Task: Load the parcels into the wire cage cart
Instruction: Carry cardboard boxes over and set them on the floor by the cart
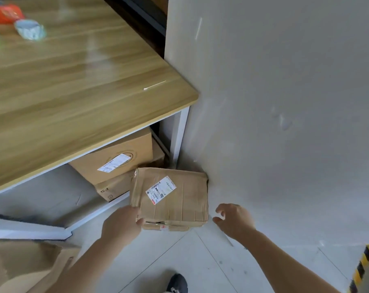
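Observation:
A flat, creased cardboard parcel [175,197] with a white shipping label lies on the floor against the grey wall, on top of another thin parcel whose edge shows beneath it. My left hand [121,224] is at the parcel's near left corner, thumb touching its edge. My right hand [235,219] hovers just right of the parcel with fingers loosely spread, apart from it. Under the table stand two more cardboard boxes [115,159], the upper one labelled. The wire cage cart is not in view.
A wooden table [73,81] with a white metal frame fills the upper left; small packets lie at its far corner. A grey wall [285,102] stands on the right. Brown cardboard [20,267] lies at the lower left, yellow-black hazard tape [361,269] at the lower right. My shoe [177,283] stands on the tiled floor.

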`<state>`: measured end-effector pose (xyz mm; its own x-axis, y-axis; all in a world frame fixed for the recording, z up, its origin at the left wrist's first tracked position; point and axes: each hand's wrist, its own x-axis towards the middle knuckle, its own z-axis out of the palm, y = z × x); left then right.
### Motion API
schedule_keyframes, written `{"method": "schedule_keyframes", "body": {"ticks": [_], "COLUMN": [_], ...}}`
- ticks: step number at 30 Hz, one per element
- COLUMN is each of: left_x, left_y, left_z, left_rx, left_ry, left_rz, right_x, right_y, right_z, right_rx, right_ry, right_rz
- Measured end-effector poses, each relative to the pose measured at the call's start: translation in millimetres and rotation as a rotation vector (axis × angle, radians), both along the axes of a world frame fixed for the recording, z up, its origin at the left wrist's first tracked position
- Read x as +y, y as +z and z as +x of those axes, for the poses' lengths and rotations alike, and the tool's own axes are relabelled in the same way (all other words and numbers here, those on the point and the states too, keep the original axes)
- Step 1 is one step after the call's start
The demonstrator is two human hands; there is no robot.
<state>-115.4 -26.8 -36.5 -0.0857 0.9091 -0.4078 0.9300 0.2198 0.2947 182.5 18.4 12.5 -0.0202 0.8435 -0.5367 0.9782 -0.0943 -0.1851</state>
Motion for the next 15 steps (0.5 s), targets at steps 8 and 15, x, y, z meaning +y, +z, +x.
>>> {"method": "schedule_keyframes", "body": {"ticks": [8,15], "left_x": [69,101], "left_y": [-164,-284], "left_z": [-19,-32], "left_rx": [0.072,-0.091], "left_ry": [-0.047,0.285], "left_rz": [-0.121,-0.131], "right_x": [63,80], "right_y": [-160,-287], "right_z": [-9,-5], "right_rx": [-0.007,0.18], "right_ry": [-0.096,-0.583], "right_rz": [-0.1,-0.208]}}
